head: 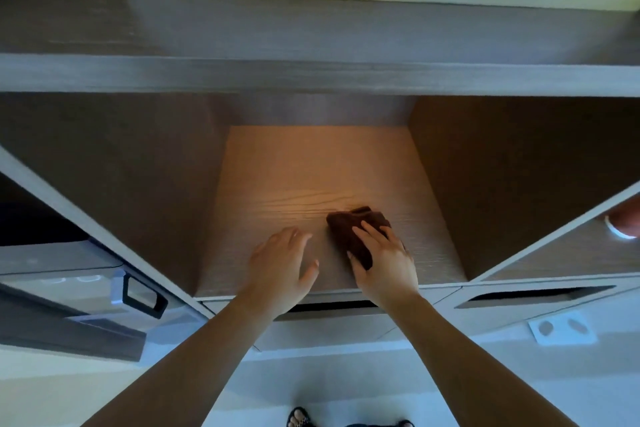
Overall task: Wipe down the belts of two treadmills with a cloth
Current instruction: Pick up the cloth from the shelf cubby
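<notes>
Right, the brown cloth [349, 222] lies bunched on the lit cubby shelf [294, 184], right of centre. The right grip [384, 260] is on it, thumb and fingers curled round it. The left grip [280, 260] is just beside it, fingers loosely spread, holding nothing.

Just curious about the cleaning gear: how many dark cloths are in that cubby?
1. The dark cloth lies on the cubby floor under the right hand; the left hand holds none. None seems hidden.
</notes>
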`<state>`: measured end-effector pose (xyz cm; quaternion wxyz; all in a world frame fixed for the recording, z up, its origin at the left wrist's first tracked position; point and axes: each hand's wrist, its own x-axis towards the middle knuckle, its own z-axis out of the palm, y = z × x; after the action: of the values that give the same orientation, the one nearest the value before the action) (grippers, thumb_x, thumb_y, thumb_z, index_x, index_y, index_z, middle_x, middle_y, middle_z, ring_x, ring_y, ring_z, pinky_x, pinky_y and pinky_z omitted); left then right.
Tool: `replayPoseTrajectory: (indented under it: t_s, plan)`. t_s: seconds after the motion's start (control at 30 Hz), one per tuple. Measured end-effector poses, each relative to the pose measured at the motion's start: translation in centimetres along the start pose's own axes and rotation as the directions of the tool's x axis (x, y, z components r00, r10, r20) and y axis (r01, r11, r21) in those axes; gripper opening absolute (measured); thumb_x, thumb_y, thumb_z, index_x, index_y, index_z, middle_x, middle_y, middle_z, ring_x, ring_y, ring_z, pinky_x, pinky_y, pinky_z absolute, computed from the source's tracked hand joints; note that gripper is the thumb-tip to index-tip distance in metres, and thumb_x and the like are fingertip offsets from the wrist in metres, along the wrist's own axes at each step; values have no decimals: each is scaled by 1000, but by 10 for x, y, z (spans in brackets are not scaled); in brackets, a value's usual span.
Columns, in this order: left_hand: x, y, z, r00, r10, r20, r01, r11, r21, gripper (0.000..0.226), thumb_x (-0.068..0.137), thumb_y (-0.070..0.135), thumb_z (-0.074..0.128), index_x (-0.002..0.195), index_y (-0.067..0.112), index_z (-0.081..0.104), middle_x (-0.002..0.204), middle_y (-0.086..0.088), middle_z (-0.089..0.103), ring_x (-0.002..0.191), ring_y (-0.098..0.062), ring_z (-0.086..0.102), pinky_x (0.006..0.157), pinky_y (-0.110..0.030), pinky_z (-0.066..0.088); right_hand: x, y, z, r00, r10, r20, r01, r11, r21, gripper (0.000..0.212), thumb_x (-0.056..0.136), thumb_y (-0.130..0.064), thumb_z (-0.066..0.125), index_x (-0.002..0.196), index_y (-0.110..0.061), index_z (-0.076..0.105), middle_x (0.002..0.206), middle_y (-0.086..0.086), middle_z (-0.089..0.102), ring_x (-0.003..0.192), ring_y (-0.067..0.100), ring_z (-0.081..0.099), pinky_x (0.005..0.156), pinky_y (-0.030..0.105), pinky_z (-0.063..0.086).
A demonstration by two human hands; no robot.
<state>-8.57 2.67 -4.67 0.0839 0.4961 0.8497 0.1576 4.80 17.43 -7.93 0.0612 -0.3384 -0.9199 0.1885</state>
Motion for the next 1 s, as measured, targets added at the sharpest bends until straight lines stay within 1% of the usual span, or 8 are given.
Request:
replayPoseTrajectory:
  t_s: [0.2,0.3,0.4,0.57,0.67,0.8,0.9,1.0]
  plan:
    - [12,28,11,983,129,129,-120,990,-77,46,89,43,47,132,26,43,127,8,48,111,-11,47,87,-30,44,-28,24,-22,982,137,-130,-105,968,229,43,86,-33,59,128,-26,56,126,-2,60,117,19,52,93,40,49]
    - [16,46,17,976,162,146,-148,984,-104,44,89,44,48,130,27,45,123,8,51,105,-10,50,83,-29,46,-48,42,-39,965,207,-159,-151,939,309,38,84,-31,61,121,-25,60,116,-1,64,104,16,58,87,23,45]
    - [20,76,24,953,234,191,-213,970,-121,42,89,42,49,128,27,46,123,7,51,105,-12,51,85,-31,47,-77,61,-56,935,295,-198,-218,917,335,31,83,-30,63,114,-30,63,100,-5,64,86,10,56,72,10,36]
    - [15,154,38,885,413,216,-398,910,-113,42,89,41,49,127,24,48,126,7,51,113,-15,49,86,-29,43,-145,99,-77,879,435,-194,-328,849,414,31,83,-32,56,112,-39,60,86,-10,62,68,5,57,61,22,46]
    - [3,212,49,819,525,233,-508,851,-133,43,89,41,49,128,23,47,131,8,48,115,-16,49,86,-32,44,-199,126,-87,789,578,-208,-407,746,527,28,83,-31,53,106,-46,57,71,-16,61,51,4,57,49,21,47]
    - [-20,296,71,734,632,249,-614,774,-154,46,90,43,47,132,23,45,134,7,46,120,-16,46,92,-34,43,-284,172,-110,625,761,-174,-435,524,732,22,81,-33,49,96,-45,60,54,-7,61,38,20,58,37,26,46]
    - [-47,373,97,666,692,279,-677,718,-162,46,91,45,45,133,26,42,137,9,43,121,-14,45,88,-32,43,-360,212,-131,481,845,-234,-452,468,759,24,83,-31,51,91,-52,60,58,-4,63,37,21,57,30,27,42]
    - [-89,462,129,545,782,302,-762,613,-210,46,91,44,45,133,26,41,137,10,43,122,-14,45,91,-31,42,-438,248,-150,352,897,-269,-463,417,782,25,82,-29,50,95,-47,60,62,1,64,39,24,59,30,29,43]
